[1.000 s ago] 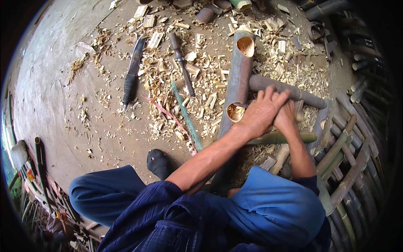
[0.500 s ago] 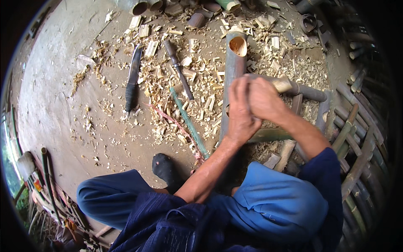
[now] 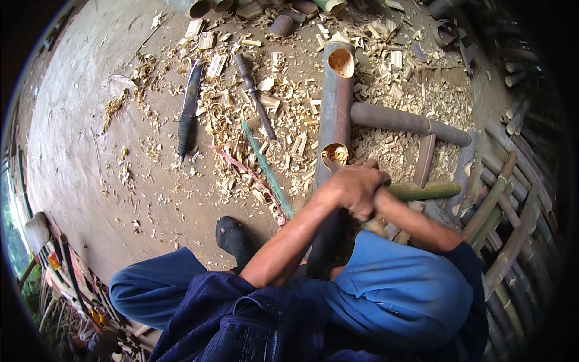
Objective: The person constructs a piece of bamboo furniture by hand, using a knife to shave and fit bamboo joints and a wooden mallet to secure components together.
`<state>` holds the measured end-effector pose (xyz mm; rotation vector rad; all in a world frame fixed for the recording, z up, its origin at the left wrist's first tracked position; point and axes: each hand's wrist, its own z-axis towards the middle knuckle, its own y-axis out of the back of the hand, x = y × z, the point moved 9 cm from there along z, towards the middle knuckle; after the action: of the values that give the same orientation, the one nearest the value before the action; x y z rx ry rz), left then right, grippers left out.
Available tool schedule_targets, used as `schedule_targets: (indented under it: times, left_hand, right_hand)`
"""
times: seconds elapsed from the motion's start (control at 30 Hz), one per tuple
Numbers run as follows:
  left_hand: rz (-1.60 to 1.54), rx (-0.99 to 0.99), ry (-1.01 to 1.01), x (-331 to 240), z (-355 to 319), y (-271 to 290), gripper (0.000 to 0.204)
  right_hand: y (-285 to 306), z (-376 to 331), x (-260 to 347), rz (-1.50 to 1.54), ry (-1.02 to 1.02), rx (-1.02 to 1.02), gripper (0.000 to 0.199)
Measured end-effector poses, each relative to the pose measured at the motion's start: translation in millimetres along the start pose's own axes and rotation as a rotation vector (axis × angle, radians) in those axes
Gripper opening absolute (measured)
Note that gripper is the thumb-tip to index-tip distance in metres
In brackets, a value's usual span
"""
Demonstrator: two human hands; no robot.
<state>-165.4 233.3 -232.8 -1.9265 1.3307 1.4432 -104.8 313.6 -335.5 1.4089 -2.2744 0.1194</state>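
Note:
In front of me lies a bamboo pole with two oval holes cut into it. Pale curled shavings sit in the nearer hole. Close by that hole, my left hand is closed over my right hand, which it partly hides. Both are wrapped around a knife with a pale wooden handle, whose end shows below them. Its narrow tip points toward the hole; the rest of the blade is hidden. A dark bamboo crosspiece joins the pole from the right.
A dark-handled knife and a chisel-like tool lie on the chip-strewn ground at left. A green strip is nearer me. Green bamboo lies by my hands; bamboo lengths are stacked at right.
Both hands have come down toward me along the pole, uncovering the crosspiece's joint and the nearer hole. The handle end has swung from upper right to below the hands.

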Motion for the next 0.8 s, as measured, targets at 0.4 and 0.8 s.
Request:
schedule_targets:
  times: [0.4,0.8]
  left_hand:
    - [-0.100,-0.228,-0.111,9,-14,0,0.075]
    - [0.059,-0.420,0.500,44,-186,-34,0.070]
  right_hand:
    - [20,-1,6,-0.169,0.195,-0.198,0.065]
    - [-63,-59,73,1.309,0.121,0.103,0.027]
